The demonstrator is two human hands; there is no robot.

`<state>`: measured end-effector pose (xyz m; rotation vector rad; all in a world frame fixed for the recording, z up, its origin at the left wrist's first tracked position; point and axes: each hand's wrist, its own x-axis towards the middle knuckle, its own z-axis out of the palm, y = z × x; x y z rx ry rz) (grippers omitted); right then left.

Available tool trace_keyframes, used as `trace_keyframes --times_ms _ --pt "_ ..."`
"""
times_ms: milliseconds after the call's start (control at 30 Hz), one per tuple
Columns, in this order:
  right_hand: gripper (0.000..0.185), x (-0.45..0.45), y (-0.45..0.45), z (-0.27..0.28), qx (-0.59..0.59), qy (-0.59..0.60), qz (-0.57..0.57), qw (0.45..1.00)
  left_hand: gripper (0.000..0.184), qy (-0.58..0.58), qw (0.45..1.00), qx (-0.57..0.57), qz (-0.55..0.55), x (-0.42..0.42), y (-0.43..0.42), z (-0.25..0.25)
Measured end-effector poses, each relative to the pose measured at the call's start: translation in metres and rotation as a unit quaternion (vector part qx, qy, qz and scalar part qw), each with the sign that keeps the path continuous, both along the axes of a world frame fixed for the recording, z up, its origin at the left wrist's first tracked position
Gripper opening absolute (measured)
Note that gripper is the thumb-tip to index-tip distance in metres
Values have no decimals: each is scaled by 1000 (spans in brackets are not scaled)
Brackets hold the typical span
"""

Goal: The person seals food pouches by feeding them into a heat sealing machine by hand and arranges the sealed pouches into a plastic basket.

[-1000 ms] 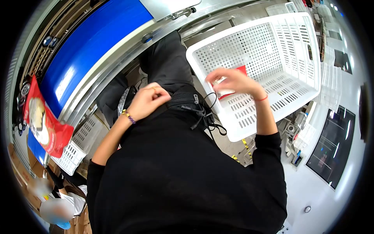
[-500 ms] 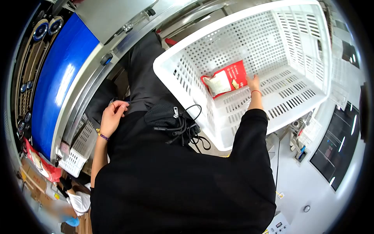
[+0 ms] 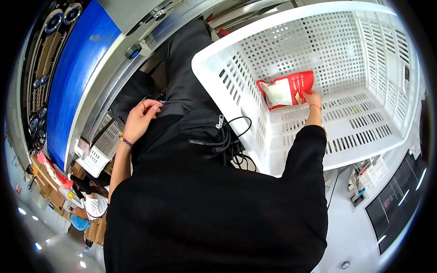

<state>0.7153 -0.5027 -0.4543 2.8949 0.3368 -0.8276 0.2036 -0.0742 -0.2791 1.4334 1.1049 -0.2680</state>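
Inside a large white perforated plastic crate (image 3: 291, 157) lies a red plastic packet (image 3: 279, 94) with a clear window showing pale contents. My right hand (image 3: 312, 98), with a red string round its wrist, has its fingers closed on the packet's right end; its fingertips are partly hidden. The packet lies tilted against the crate's far side wall. Over my thigh, my left hand (image 3: 143, 119) is held with fingers curled together and nothing visible in them. It wears a ring and a beaded bracelet (image 3: 126, 140).
A blue conveyor belt (image 3: 77, 77) with a metal frame runs along the left. A black mesh pouch (image 3: 202, 123) with cables hangs at my waist, beside the crate. Another white basket (image 3: 98, 157) stands under the conveyor. A co-worker's arm (image 3: 84, 184) and a red packet (image 3: 57, 172) show at lower left.
The view has shifted, so the crate, packet and both hands appear farther right. My right hand stays on the packet, and my left hand keeps its curled pose.
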Motion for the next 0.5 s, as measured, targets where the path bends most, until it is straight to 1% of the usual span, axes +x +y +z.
trace_keyframes --times_ms 67,100,133,167,200,233,267,333,367,433,467,500 --pt "38 -11 20 14 40 -19 21 999 20 -17 1000 0 -13 1 1 0" --pt "26 -25 30 17 127 -77 18 989 20 -27 1000 3 -15 1 3 -1" --pt "26 -36 45 30 127 -80 17 989 20 -29 999 3 -16 2 4 -1" --pt "19 -44 63 51 181 -7 -59 982 20 -47 999 1 -16 4 7 -1" --pt "12 -49 78 72 234 63 -134 961 20 -66 998 -1 -16 5 9 -2" --pt "6 -53 85 86 318 116 -138 931 20 -88 996 8 -26 5 12 -6" --pt "6 -62 96 104 319 109 -138 931 20 -95 995 8 -28 7 15 -7" --pt "27 -87 127 148 383 192 -108 897 19 -130 989 39 -63 17 21 -1" --pt "27 -98 144 175 384 183 -110 898 19 -140 987 44 -71 23 24 6" --pt "24 -124 175 233 390 269 -85 876 19 -169 980 57 -93 35 30 20" --pt "24 -138 187 260 390 257 -91 880 19 -190 973 71 -108 39 32 24" --pt "25 -151 198 287 405 275 -54 870 18 -219 964 89 -117 41 35 26"
